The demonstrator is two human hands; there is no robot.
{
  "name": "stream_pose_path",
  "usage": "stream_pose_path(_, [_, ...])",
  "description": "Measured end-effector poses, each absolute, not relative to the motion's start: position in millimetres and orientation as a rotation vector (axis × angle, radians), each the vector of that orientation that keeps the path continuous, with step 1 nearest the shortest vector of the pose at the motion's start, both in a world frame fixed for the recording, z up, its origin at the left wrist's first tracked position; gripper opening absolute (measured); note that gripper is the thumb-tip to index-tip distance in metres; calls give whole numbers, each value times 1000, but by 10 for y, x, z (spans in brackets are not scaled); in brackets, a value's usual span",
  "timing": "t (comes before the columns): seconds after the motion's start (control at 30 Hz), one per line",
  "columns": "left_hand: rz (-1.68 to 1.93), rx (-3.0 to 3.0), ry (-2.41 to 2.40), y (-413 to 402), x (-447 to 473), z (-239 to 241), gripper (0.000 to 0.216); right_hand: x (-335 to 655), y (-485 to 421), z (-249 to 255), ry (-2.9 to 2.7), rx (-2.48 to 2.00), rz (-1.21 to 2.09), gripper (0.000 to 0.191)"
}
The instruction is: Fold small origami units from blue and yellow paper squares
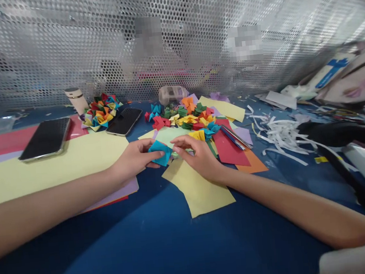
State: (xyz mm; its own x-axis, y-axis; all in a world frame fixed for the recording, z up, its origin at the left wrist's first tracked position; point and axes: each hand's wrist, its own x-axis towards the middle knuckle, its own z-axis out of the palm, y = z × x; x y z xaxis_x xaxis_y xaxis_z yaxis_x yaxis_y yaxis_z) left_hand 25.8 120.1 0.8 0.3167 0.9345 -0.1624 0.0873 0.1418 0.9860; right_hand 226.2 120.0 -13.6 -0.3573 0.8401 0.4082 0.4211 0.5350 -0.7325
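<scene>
A small piece of blue folded origami paper (161,153) is pinched between the thumb and fingers of my left hand (133,157), held just above the table. My right hand (200,154) is curved beside the paper's right corner, thumb and fingertips slightly apart; whether they touch it is hard to tell. Yellow paper sheets (204,193) lie under my right hand. Right behind the hands are a pale green sheet (171,134) and a heap of folded origami pieces (189,118) in several colours.
At left, a large phone (45,139) rests on stacked coloured sheets (96,149). Behind are another phone (124,122), a joined origami cluster (101,112) and a white cylinder (76,100). White paper strips (282,134) and a bag (354,75) lie right. A perforated metal panel (192,37) stands behind.
</scene>
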Motion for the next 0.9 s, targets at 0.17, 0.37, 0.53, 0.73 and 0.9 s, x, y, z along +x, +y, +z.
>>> stream_pose_path(0.17, [864, 1328, 1031, 1298, 240, -102, 24, 2312, 1193, -188, -2212, -938, 146, 16])
stream_pose_path(0.37, [859, 1439, 974, 1252, 212, -117, 25, 2325, 1142, -186, -2384, -694, -162, 23])
stream_pose_path(0.53, [809, 1538, 959, 1252, 207, -115, 24, 2335, 1113, -150, -2457, -638, -265, 26])
stream_pose_path(0.73, [814, 1560, 911, 1245, 207, -102, 20, 2338, 1103, -140, -2479, -567, -248, 21])
stream_pose_path(0.9, [782, 1499, 915, 1214, 217, -55, 23, 2329, 1091, -137, -2405, -532, -240, 18])
